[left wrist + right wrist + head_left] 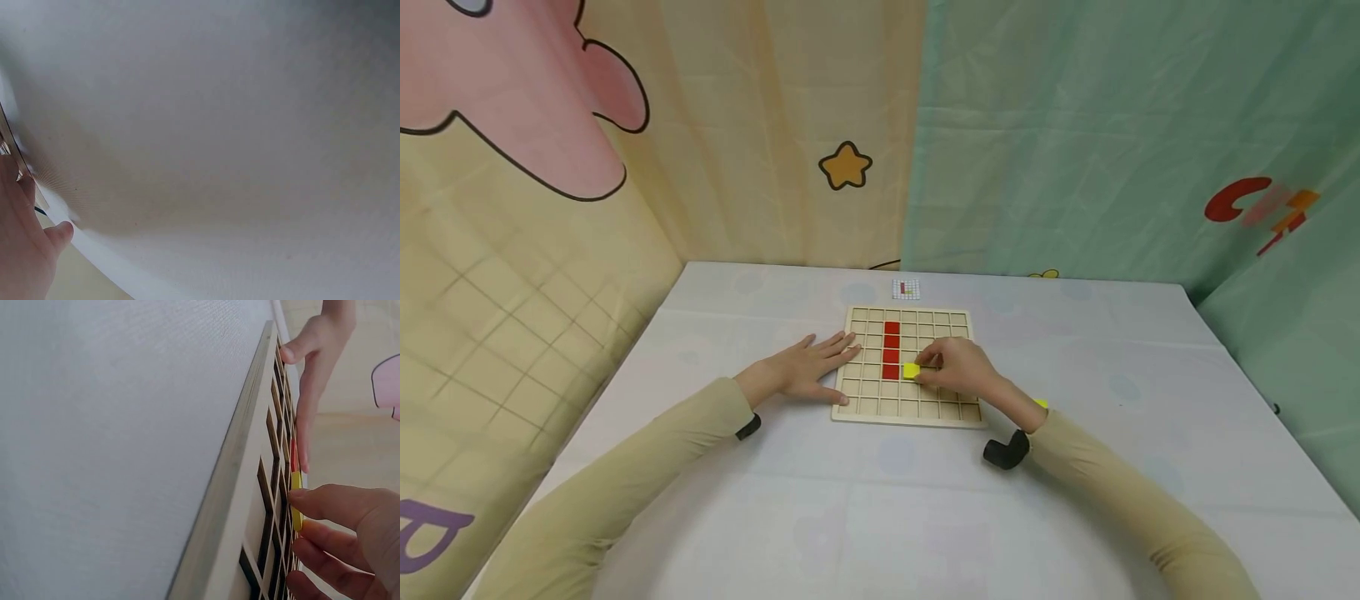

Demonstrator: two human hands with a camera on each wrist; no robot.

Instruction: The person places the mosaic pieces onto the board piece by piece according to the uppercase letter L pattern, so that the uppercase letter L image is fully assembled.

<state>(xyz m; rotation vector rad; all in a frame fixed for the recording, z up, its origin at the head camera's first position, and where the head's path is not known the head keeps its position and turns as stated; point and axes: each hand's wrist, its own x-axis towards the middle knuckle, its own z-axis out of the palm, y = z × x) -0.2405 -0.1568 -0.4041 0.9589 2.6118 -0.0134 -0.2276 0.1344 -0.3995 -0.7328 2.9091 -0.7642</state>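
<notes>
A wooden grid board lies on the table, with a column of red square tiles set in its cells. My right hand pinches a yellow square tile between thumb and fingers, just right of the lowest red tile. In the right wrist view the yellow tile stands on edge at the grid, between thumb and fingertips. My left hand rests with spread, straight fingers on the board's left edge. The left wrist view catches only part of that hand and mostly tablecloth.
Behind the board lies a small pattern card with a printed grid and coloured squares. Something yellow shows partly behind my right wrist. A white cloth covers the table; printed curtains hang along its back and sides.
</notes>
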